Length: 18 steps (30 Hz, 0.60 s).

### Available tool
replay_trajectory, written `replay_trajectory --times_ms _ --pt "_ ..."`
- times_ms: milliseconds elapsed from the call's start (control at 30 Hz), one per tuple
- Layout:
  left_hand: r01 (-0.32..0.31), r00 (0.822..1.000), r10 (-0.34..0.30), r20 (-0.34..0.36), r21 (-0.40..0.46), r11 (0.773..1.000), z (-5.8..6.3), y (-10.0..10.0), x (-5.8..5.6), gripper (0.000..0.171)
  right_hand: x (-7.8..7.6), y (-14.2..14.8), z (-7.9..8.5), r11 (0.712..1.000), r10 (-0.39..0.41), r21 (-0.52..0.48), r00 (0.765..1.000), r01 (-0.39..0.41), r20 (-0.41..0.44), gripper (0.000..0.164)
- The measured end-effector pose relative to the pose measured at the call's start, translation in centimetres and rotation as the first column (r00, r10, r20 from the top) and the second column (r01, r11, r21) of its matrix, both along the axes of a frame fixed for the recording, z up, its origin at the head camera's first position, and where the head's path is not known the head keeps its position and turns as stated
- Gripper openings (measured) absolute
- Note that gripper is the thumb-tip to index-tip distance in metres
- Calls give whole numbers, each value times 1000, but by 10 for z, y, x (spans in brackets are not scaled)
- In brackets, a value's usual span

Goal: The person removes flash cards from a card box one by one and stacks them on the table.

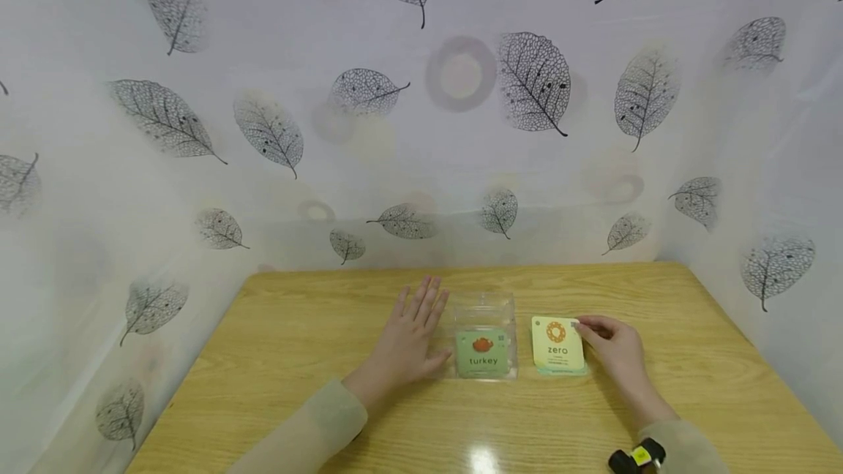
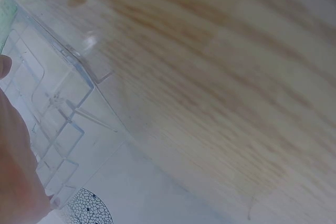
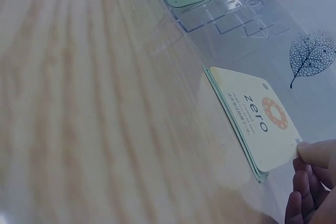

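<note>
Seen from my remote post, the right hand (image 1: 617, 350) has its grip pinched on a corner of the yellow "zero" flashcard (image 1: 557, 350), which tops a stack on or just over the wooden bench (image 1: 296, 401), right of a clear plastic box (image 1: 486, 317); the left hand (image 1: 410, 342) lies at the box's other side, fingers straight, grip holding nothing, contact uncertain; the box holds a green "turkey" flashcard (image 1: 483, 366); behind hangs a leaf-print backdrop (image 1: 454, 159); I judge the corner hold the weak point, since a pinch on the top card alone could fan the stack; a push from the left hand could skid the box into it; my right wrist view bares several green card edges where the head view gives a thin strip; my left wrist view catches the box's moulded ridges, but no "zero" flashcard.
</note>
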State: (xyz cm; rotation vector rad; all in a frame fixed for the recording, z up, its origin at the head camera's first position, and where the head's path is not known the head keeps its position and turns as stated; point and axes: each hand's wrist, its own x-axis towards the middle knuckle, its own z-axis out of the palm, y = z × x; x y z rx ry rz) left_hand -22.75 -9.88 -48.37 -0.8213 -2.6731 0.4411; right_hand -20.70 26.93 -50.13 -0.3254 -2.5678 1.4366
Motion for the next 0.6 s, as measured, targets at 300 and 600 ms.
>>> replay_trajectory --times_ms 300,600 --pt "12 1000 -13 10 20 1000 2 0 0 101 -2 1 0 1000 7 24 1000 -7 8 28" --pt "-4 1000 4 16 4 1000 1 1 0 102 -5 4 0 997 55 45 998 -56 27 30"
